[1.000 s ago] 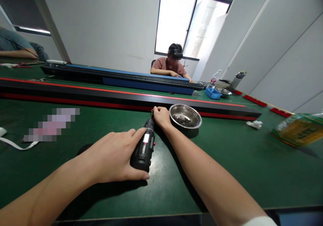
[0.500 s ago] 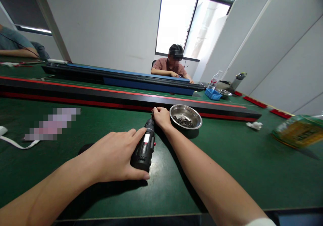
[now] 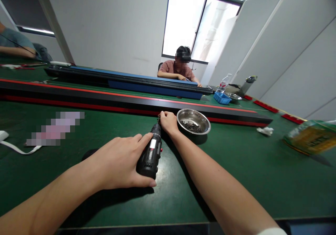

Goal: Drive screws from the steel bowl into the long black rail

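Observation:
My left hand (image 3: pixel 120 161) is wrapped around a black cordless drill (image 3: pixel 149 158), which lies on its side with the bit pointing away from me. At the bit's tip, the fingers of my right hand (image 3: pixel 168 121) are pinched together; whatever they hold is too small to make out. Just beyond the fingertips runs a long black bar with red stripes (image 3: pixel 126 103). Beside my right wrist stands a steel bowl (image 3: pixel 206 128) holding small dark pieces that look like screws.
A green table (image 3: pixel 236 179) carries everything. Behind the bar lies a blue and black profile (image 3: pixel 154 88). Across sits a person (image 3: pixel 169 68); another person's arm (image 3: pixel 15 51) shows far left. At right are a blue basket (image 3: pixel 222 98), crumpled tissue (image 3: pixel 265 131) and a yellow-green bag (image 3: pixel 312 137).
Both hands and the drill hold nearly the same place. Only a very slight shift of the whole view shows, and the person at far left has moved an arm a little.

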Tool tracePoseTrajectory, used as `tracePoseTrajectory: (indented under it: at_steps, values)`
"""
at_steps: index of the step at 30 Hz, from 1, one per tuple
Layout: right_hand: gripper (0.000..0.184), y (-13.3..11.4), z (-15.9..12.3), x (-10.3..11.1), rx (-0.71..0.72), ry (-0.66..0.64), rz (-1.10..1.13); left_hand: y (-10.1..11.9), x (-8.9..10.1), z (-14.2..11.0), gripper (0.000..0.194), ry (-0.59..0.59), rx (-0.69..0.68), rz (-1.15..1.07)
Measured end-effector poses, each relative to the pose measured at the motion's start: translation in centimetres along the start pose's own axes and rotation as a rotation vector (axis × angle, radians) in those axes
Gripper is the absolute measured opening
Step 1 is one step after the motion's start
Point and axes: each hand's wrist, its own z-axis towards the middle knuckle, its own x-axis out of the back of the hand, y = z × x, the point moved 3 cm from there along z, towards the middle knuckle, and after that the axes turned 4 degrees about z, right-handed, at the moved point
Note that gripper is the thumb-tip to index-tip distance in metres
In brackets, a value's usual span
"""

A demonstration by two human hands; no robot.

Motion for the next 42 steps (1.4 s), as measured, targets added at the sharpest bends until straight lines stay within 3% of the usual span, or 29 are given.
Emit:
tracePoseTrajectory:
  at_steps: [17, 42]
  values:
    - [0.043, 0.63, -0.03, -0.36, 0.045, 0.003, 0.204, 0.09, 0.06, 0.0, 0.117, -0.001, -0.005, 0.003]
    - [0.038, 0.16, -0.34, -0.17, 0.081, 0.0, 0.164, 0.11, 0.09, 0.01, 0.111, 0.012, -0.01, -0.018]
